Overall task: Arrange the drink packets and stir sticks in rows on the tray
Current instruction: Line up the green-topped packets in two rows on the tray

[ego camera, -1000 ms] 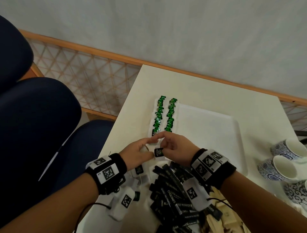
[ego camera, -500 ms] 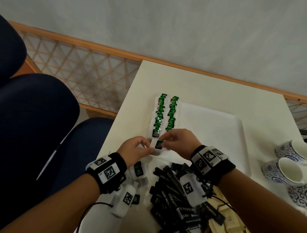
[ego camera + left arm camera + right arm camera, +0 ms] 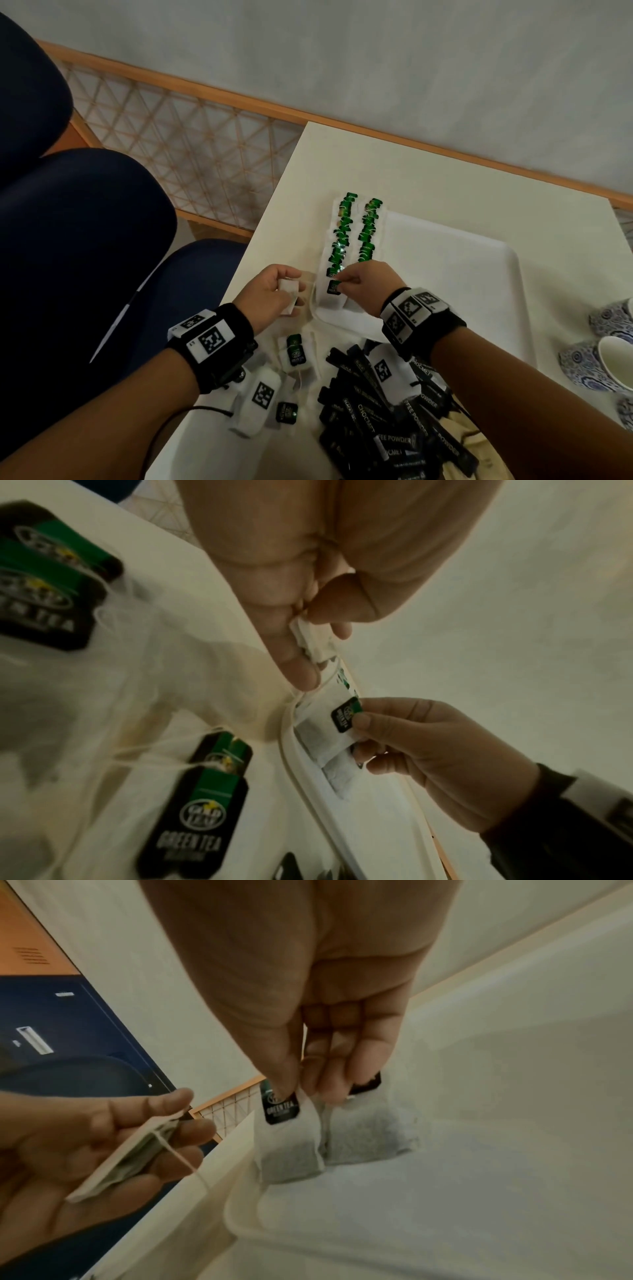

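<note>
Since a second ago the hands have parted. Nearest, black drink packets lie heaped on the bench, unsorted. Beyond them the left hand pinches spare tea bags just off the tray, likely held ready. The right hand pinches a tea bag's green tag, setting it at the near end of two green rows to lengthen them.

Left hand now apart from right hand.
</note>
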`<action>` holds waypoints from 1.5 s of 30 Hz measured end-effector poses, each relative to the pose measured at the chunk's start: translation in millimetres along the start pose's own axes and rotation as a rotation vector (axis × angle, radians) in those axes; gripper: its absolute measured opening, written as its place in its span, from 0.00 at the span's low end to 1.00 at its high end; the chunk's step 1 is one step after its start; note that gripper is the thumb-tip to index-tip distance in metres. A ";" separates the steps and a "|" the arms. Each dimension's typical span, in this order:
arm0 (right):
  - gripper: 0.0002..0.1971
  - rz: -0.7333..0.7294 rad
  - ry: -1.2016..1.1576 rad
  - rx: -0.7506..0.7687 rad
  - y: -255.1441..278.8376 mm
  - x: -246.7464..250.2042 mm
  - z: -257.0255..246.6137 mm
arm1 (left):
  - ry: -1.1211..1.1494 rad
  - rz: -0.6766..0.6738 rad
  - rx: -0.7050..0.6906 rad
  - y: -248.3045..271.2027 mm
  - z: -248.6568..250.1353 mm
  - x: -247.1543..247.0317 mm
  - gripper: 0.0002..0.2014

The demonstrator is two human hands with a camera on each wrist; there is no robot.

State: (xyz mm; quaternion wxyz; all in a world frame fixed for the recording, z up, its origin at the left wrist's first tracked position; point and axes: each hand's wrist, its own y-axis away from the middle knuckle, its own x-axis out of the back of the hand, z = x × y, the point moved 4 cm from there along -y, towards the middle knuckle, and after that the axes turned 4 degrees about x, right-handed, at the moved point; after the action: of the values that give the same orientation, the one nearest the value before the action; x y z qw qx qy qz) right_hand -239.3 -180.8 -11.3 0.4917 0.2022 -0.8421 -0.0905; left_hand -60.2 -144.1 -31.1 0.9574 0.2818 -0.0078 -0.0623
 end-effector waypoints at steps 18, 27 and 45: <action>0.09 0.087 -0.025 0.525 26.4 -1.5 -20.6 | 0.147 -0.236 0.105 3.7 9.5 -32.4 0.27; 0.10 0.038 -0.055 0.246 38.5 18.7 1.5 | -0.232 -0.182 -0.016 8.4 3.8 -29.5 0.19; 0.10 0.075 -0.007 -0.103 25.3 5.2 49.9 | -1.252 -0.198 -0.082 64.7 -49.6 13.8 0.24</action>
State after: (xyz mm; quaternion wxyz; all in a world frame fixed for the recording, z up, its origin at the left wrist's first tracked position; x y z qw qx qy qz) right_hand -291.0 -162.5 -23.3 0.5016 0.1444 -0.8450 -0.1160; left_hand -36.6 -65.2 -38.1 0.7711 0.1544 -0.5377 -0.3039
